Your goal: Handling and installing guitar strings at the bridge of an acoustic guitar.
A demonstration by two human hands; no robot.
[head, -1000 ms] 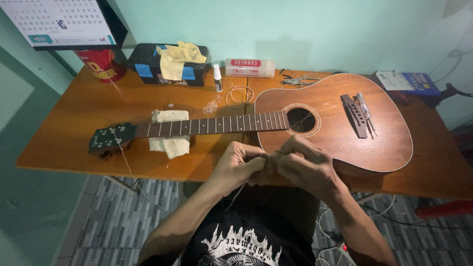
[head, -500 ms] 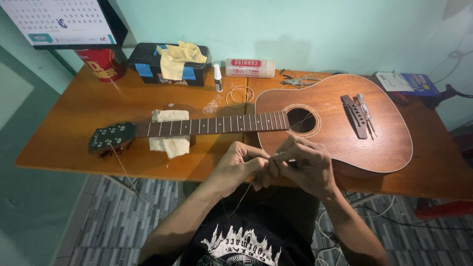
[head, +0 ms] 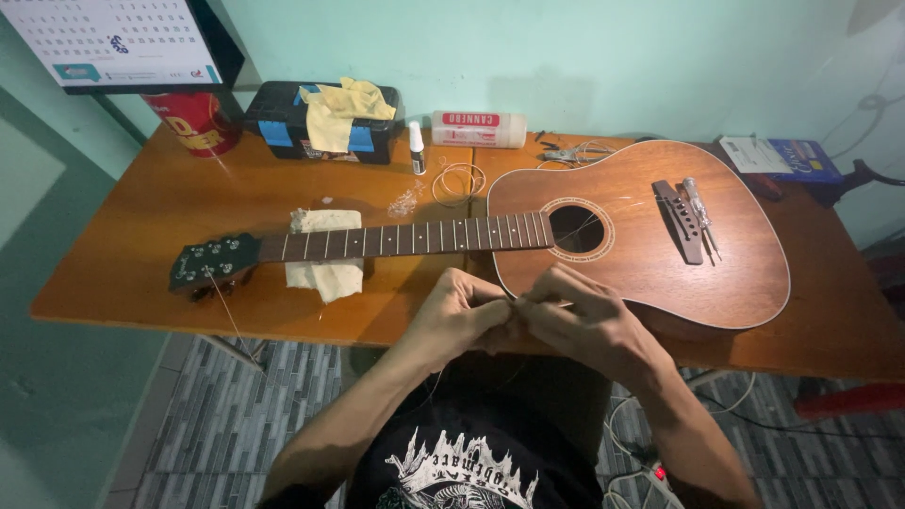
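A brown acoustic guitar (head: 650, 236) lies flat on the wooden table (head: 141, 254), its neck (head: 405, 238) pointing left and resting on a folded pale cloth (head: 325, 273). Its headstock (head: 212, 262) has a thin string hanging off the table edge. My left hand (head: 462, 316) and my right hand (head: 584, 325) meet at the near table edge, just below the guitar's body. Both pinch a thin guitar string (head: 514, 303) between the fingertips. The string is barely visible.
A black box (head: 283, 127) with a yellow cloth (head: 339, 108) on it stands at the back. Beside it are a red can (head: 198, 123), a small dropper bottle (head: 416, 149), a white tube (head: 481, 129), coiled strings (head: 459, 181), pliers (head: 566, 153) and booklets (head: 782, 155).
My hands have shifted slightly and stay pressed together on the string. The guitar has not moved.
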